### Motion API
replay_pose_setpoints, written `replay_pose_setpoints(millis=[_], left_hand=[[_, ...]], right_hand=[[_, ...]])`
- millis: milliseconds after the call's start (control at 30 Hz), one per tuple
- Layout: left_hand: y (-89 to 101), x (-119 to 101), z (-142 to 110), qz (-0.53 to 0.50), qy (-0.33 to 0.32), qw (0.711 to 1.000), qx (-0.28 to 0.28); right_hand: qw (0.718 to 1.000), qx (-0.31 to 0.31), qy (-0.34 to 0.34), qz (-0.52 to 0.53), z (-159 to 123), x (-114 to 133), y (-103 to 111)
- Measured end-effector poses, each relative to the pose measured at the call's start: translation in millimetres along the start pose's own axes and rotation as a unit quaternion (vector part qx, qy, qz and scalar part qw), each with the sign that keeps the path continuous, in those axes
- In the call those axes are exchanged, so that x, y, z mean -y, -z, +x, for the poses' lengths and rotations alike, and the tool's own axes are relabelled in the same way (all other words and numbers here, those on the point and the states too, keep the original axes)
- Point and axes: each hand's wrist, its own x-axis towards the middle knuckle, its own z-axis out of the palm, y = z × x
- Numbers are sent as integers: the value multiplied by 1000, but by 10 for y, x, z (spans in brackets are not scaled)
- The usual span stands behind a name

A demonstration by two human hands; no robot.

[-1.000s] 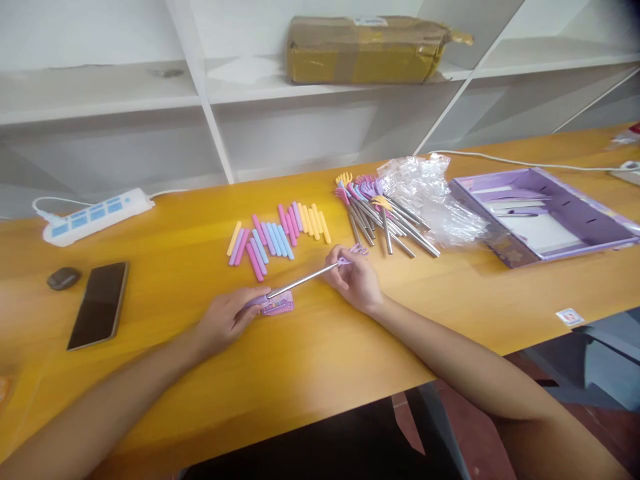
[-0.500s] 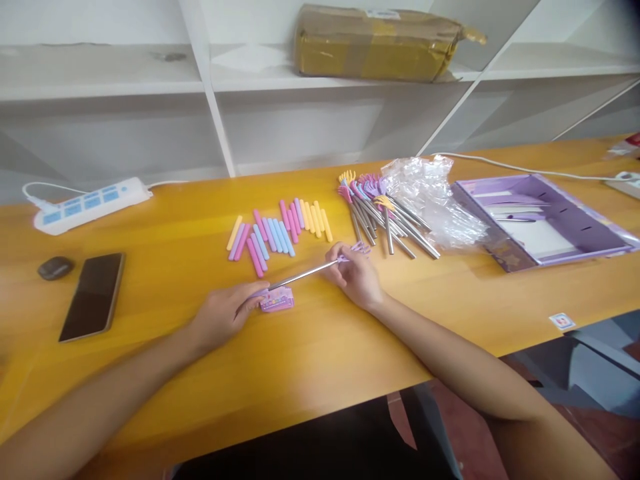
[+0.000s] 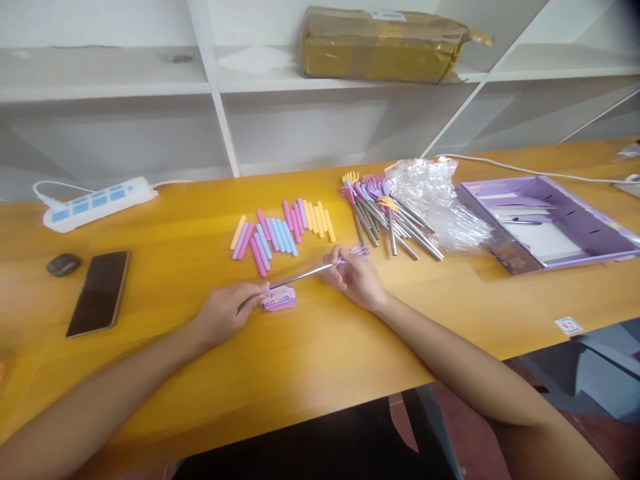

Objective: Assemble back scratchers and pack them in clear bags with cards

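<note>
Between my hands lies a back scratcher [image 3: 303,274] with a metal rod, a purple handle and a purple claw head. My left hand [image 3: 227,311] is closed round its handle end. My right hand [image 3: 356,277] grips the rod just below the claw. Under the rod, beside my left fingers, a small stack of purple printed cards [image 3: 280,299] rests on the table. Beyond them lie loose pink, purple, blue and yellow handle tubes [image 3: 280,235] in rows. A pile of rods with coloured claw heads [image 3: 385,217] sits past my right hand.
Clear plastic bags [image 3: 433,200] lie against the pile, left of an open purple box [image 3: 520,267]. At left are a phone [image 3: 99,293], a dark small case [image 3: 63,265] and a power strip [image 3: 100,202]. A taped carton [image 3: 385,47] sits on the shelf above the table [image 3: 300,373].
The view has shifted slightly, so everything sits a little further right. Both hands keep their hold on the back scratcher, with hardly any movement.
</note>
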Motion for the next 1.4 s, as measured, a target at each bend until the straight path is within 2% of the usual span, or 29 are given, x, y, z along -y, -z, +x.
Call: replay_pose_setpoints(millis=[233, 533, 800, 1100, 1267, 1400], left_hand=[[37, 10, 21, -26, 31, 999, 2], [20, -29, 32, -39, -14, 999, -24], [2, -106, 30, -47, -35, 996, -63], [130, -240, 22, -173, -86, 976, -106], [85, -254, -14, -215, -79, 963, -143], [63, -327, -40, -227, -62, 962, -136]], right_hand=[[1000, 10, 7, 7, -25, -40, -32], [1000, 25, -3, -8, -14, -58, -15], [999, 49, -4, -19, -92, -145, -174], [997, 71, 10, -12, -244, -284, -347], [995, 91, 4, -30, -345, -352, -463], [994, 98, 1, -42, -374, -404, -487]])
